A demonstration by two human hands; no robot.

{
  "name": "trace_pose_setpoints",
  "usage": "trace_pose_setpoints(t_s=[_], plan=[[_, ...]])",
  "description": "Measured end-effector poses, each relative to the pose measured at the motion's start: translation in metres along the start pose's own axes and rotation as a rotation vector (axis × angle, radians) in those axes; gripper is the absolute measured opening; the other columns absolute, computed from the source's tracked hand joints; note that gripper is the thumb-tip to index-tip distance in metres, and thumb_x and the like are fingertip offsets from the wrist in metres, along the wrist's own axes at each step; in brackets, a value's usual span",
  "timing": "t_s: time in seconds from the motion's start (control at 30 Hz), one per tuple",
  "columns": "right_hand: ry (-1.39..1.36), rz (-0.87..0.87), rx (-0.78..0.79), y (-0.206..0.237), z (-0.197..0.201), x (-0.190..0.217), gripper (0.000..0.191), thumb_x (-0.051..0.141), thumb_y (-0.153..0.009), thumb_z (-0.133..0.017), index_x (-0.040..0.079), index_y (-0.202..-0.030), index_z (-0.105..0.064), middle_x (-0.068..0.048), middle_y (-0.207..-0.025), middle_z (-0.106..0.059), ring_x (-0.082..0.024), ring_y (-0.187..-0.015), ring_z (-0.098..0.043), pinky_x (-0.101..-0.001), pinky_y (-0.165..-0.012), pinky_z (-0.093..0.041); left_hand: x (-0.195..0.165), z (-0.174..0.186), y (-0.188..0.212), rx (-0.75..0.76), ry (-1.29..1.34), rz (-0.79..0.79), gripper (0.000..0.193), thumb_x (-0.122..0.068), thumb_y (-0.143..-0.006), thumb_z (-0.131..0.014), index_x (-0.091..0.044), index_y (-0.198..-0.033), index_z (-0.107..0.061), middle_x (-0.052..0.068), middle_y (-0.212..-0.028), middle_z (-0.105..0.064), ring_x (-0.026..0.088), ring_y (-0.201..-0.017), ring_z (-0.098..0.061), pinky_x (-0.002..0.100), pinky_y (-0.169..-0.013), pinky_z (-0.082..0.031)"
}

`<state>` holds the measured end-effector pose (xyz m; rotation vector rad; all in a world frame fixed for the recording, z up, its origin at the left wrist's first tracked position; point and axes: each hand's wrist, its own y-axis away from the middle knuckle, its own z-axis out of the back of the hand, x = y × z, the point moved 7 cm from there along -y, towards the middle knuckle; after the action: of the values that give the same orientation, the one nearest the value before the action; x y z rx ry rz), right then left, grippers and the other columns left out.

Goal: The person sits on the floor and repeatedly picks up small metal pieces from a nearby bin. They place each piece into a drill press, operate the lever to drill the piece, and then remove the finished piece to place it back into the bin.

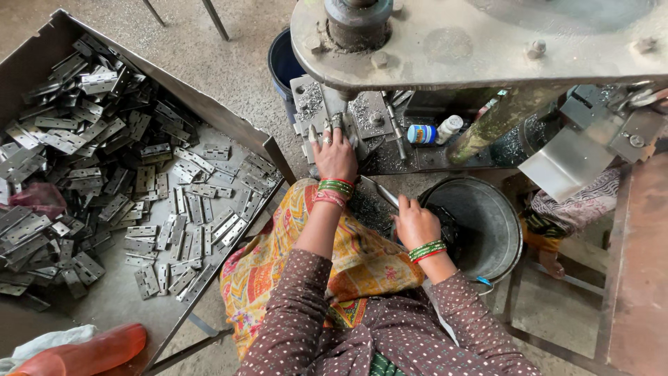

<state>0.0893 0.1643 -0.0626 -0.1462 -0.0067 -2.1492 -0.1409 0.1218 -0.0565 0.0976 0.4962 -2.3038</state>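
The left hand (335,154), fingers spread flat, presses a hinge (337,121) at the press (480,42), twelve o'clock. The right hand (415,221), fingers closed on a metal strip (381,192), rests at the bucket (497,216), three o'clock.

- The grey steel press table (487,49) overhangs the work area and bars any way in from above.
- The left hand (335,154) fills the narrow gap under the press.
- The round grey metal bucket (497,230) stands open-topped, with room inside beside the right hand (416,223).
- The flat tray of grey metal hinges (104,160) lies open from above.
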Motion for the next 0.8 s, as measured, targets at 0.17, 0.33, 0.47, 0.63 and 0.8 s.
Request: trace_pose_setpoints(t_s=[0.17, 0.33, 0.47, 0.63, 0.8], plan=[[0.031, -0.055, 0.14, 0.006, -0.028, -0.009, 0.04, 0.029, -0.086, -0.077, 0.007, -0.112, -0.056, -0.018, -0.096, -0.069, -0.035, -0.075, -0.073, -0.0445, -0.061, -0.06, 0.003, -0.003, -0.004, -0.048, 0.001, 0.009, 0.026, -0.018, -0.092, -0.055, -0.006, -0.106, -0.073, 0.009, -0.124, -0.062, 0.029, -0.127, -0.053, 0.058, -0.104, -0.038], [-0.003, -0.108, 0.307, 0.014, -0.053, -0.015, 0.056, 0.03, -0.086, -0.078, 0.005, -0.125, -0.047, -0.027, -0.105, -0.063, -0.042, -0.082, -0.072, -0.0486, -0.069, -0.06, 0.003, -0.002, -0.005, -0.02, 0.03, -0.009, 0.023, -0.019, -0.09, -0.056, -0.007, -0.098, -0.075, 0.008, -0.12, -0.063, 0.028, -0.125, -0.054, 0.057, -0.108, -0.038], [-0.027, -0.115, 0.381, 0.012, -0.058, -0.017, 0.068, 0.036, -0.08, -0.081, 0.003, -0.126, -0.044, -0.026, -0.107, -0.063, -0.042, -0.087, -0.072, -0.0487, -0.072, -0.061, 0.003, 0.006, -0.006, -0.096, 0.041, -0.03, 0.022, -0.019, -0.091, -0.056, -0.007, -0.092, -0.075, 0.01, -0.124, -0.065, 0.029, -0.124, -0.055, 0.054, -0.104, -0.039], [-0.024, -0.113, 0.384, 0.002, -0.052, -0.016, 0.064, 0.041, -0.083, -0.079, 0.004, -0.123, -0.046, -0.025, -0.11, -0.065, -0.042, -0.09, -0.072, -0.0495, -0.074, -0.06, 0.001, 0.005, 0.001, -0.101, 0.042, -0.04, 0.023, -0.02, -0.097, -0.056, -0.007, -0.095, -0.076, 0.008, -0.118, -0.065, 0.028, -0.121, -0.058, 0.057, -0.105, -0.038], [0.027, -0.186, 0.53, 0.002, -0.066, -0.02, 0.068, 0.039, -0.092, -0.073, 0.004, -0.138, -0.038, -0.03, -0.122, -0.061, -0.043, -0.102, -0.07, -0.0487, -0.085, -0.06, 0.0, 0.003, 0.003, -0.106, 0.041, -0.018, 0.023, -0.018, -0.091, -0.056, -0.007, -0.095, -0.076, 0.01, -0.123, -0.065, 0.029, -0.121, -0.058, 0.056, -0.105, -0.039]])
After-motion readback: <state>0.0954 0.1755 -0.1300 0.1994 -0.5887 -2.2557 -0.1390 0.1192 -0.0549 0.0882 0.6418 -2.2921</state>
